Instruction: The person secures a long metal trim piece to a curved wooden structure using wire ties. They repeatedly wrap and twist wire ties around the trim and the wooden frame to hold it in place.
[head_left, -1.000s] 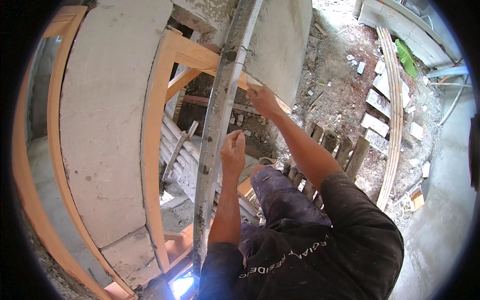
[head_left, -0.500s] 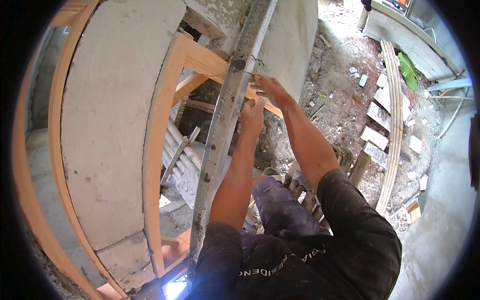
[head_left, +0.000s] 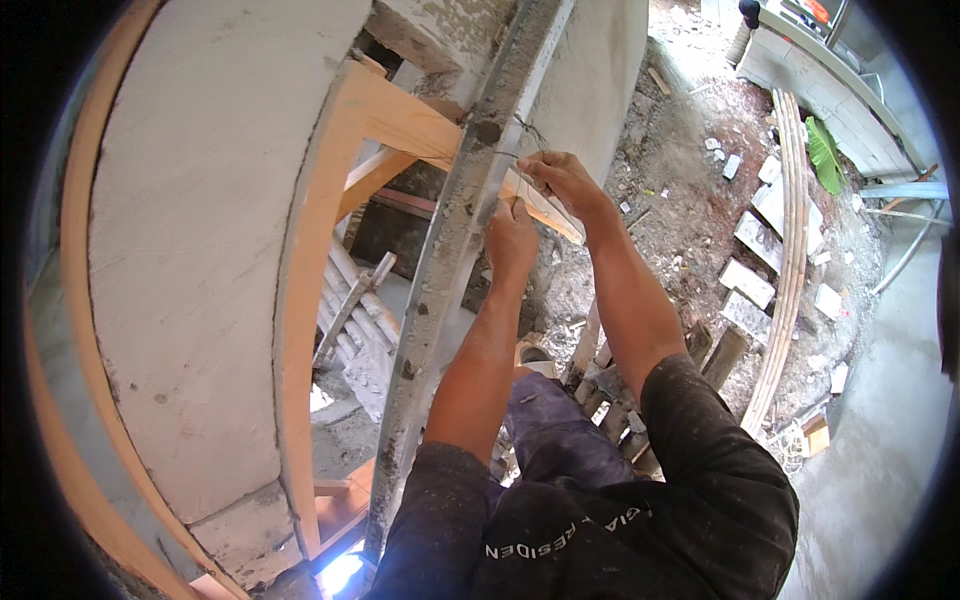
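Note:
A long grey metal bar [head_left: 437, 262], spattered with mortar, runs slantwise through the middle of the view. Thin dark wire [head_left: 533, 130] comes off its right edge near the top, with loose ends sticking out. My right hand [head_left: 572, 186] is closed in a pinch on the wire, just right of the bar. Slightly lower and nearer, my left hand [head_left: 511, 240] has its fingers closed at the bar's edge, where a fine strand runs down to its fingertips. The wire's exact path between the fingers is hard to make out.
Left of the bar stand an orange-brown wooden frame [head_left: 298, 290] and a plastered wall panel [head_left: 215, 260]. Bundled poles [head_left: 362, 305] lie behind the frame. Below right, rubble ground holds white blocks [head_left: 748, 280], long bamboo-like poles [head_left: 795, 230] and a green leaf [head_left: 823, 155].
My right hand has gone from loosely spread fingers to a pinch on the wire, shifting slightly right. My left hand has dropped a little lower. The view has shifted slightly.

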